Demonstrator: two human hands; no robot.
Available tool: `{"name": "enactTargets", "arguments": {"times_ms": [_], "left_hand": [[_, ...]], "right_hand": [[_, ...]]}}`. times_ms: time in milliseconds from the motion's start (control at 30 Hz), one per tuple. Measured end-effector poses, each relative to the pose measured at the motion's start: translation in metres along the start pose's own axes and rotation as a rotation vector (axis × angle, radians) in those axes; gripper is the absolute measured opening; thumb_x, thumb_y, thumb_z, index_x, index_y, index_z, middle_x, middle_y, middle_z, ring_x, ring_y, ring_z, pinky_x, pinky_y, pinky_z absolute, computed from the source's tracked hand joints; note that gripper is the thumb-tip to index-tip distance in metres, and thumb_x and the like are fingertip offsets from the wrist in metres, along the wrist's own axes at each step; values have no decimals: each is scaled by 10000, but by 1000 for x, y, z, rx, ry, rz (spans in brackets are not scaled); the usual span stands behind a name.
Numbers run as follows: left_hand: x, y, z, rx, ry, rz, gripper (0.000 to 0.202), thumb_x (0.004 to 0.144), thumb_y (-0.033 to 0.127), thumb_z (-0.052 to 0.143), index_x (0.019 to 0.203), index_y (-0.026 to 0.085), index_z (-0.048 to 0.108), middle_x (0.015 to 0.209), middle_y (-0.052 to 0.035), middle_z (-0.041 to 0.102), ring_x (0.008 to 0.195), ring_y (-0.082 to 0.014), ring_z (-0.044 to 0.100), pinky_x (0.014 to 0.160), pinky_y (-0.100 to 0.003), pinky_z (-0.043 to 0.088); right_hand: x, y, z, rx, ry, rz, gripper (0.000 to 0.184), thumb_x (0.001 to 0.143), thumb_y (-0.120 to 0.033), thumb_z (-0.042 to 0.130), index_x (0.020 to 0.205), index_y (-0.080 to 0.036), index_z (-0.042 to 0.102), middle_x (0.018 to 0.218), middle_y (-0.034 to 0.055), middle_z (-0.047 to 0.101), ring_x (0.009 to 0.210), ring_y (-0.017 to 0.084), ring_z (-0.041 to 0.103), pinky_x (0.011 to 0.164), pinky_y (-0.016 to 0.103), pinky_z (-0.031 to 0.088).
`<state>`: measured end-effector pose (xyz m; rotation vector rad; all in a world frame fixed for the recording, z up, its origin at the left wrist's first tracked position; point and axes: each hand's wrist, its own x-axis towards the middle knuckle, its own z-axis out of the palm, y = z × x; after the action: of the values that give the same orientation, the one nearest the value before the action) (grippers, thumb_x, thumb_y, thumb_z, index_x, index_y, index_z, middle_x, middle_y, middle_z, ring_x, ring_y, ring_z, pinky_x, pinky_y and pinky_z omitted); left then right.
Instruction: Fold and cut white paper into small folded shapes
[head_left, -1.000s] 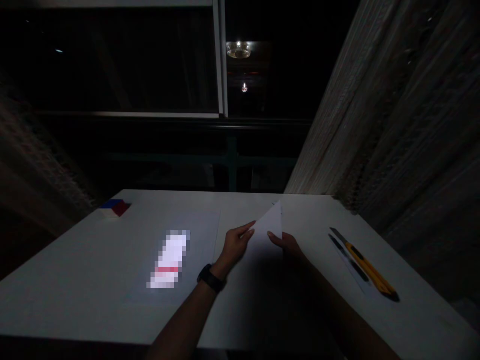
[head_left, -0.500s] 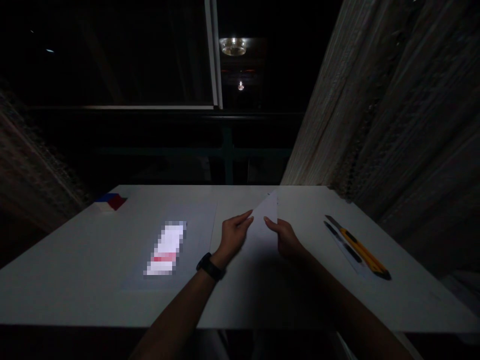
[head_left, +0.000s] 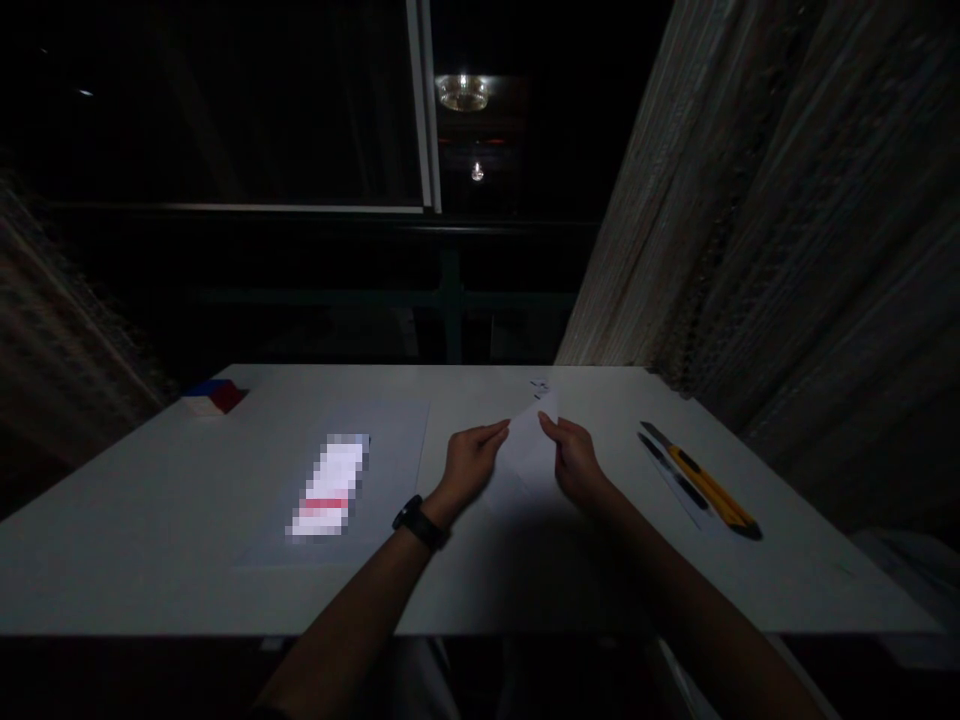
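Observation:
A folded sheet of white paper (head_left: 525, 450) is held up over the middle of the table, with dark marks showing near its top. My left hand (head_left: 474, 462), a black watch on its wrist, pinches the paper's left edge between thumb and fingers. On the opposite edge, my right hand (head_left: 576, 455) grips with the thumb on the near face and the fingers behind, partly hidden. The paper's lower part fades into the shadow between my arms.
On the white table (head_left: 135, 520), a lit phone (head_left: 330, 490) lies on a flat paper sheet (head_left: 405, 450) at left. A red, white and blue block (head_left: 213, 396) sits far left. A yellow utility knife (head_left: 712, 490) and a dark pen (head_left: 675, 472) lie at right. Curtains (head_left: 637, 200) hang beyond.
The top of the paper has bent and turned, so more dark marks show there. My right hand has risen a little along its edge. The whole view has shifted slightly.

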<state>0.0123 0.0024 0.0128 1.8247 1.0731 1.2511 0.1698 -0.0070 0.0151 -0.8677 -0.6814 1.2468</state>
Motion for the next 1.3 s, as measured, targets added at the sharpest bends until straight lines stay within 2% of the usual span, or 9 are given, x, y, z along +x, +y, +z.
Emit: {"name": "enactTargets", "arguments": {"times_ms": [133, 267, 433, 633, 800, 933, 1100, 1300], "left_hand": [[0, 0, 0, 27, 1, 17, 266, 832, 333, 536, 1021, 216, 682, 1052, -35, 677, 983, -195, 633, 892, -324, 488], [0, 0, 1, 7, -10, -5, 271, 830, 326, 535, 1028, 209, 679, 1057, -42, 675, 993, -201, 629, 892, -336, 489], [-1, 3, 1, 9, -18, -2, 264, 829, 319, 534, 1017, 213, 685, 1034, -46, 685, 969, -205, 638, 884, -346, 486], [-2, 6, -3, 138, -19, 12, 307, 792, 371, 586, 1052, 230, 671, 985, -61, 702, 906, -210, 646, 822, -323, 489], [-2, 3, -4, 272, -42, 127, 329, 847, 354, 516, 1131, 231, 627, 959, -61, 696, 844, -177, 633, 771, -283, 475], [-4, 5, -1, 308, -18, 222, 320, 875, 342, 471, 1124, 221, 633, 882, -58, 676, 811, -157, 611, 742, -259, 459], [-7, 8, 2, 311, 14, 238, 333, 875, 353, 476, 1152, 228, 612, 849, -50, 652, 789, -144, 591, 731, -253, 449], [-7, 8, 3, 247, 40, 225, 307, 869, 344, 488, 1098, 216, 646, 801, -47, 644, 731, -136, 581, 697, -256, 448]], "right_hand": [[-1, -1, 2, 5, 25, 10, 272, 538, -306, 796, 689, -149, 632, 609, 41, 684, 678, 241, 662, 626, 349, 534], [-3, -2, 2, -25, -2, 66, 316, 534, -321, 800, 736, -136, 641, 635, 48, 690, 639, 233, 656, 601, 342, 524], [-5, -2, 2, -106, 7, 73, 334, 516, -341, 810, 709, -132, 634, 617, 57, 682, 595, 226, 640, 555, 328, 497], [-7, -1, 2, -122, 28, 71, 343, 514, -357, 807, 718, -136, 642, 621, 60, 685, 601, 239, 641, 561, 344, 491], [-9, 2, 3, -126, 22, 31, 366, 520, -380, 802, 745, -131, 657, 647, 56, 692, 615, 236, 644, 605, 354, 494], [-11, 1, 5, -106, 15, 22, 349, 535, -384, 799, 720, -132, 644, 629, 53, 685, 597, 228, 638, 569, 338, 484], [-14, 0, 8, -92, 7, 24, 372, 539, -391, 797, 759, -131, 649, 654, 60, 692, 599, 234, 643, 578, 350, 493], [-15, -1, 10, -78, -13, 35, 396, 521, -396, 803, 767, -131, 643, 670, 67, 696, 606, 238, 646, 581, 354, 502]]}}
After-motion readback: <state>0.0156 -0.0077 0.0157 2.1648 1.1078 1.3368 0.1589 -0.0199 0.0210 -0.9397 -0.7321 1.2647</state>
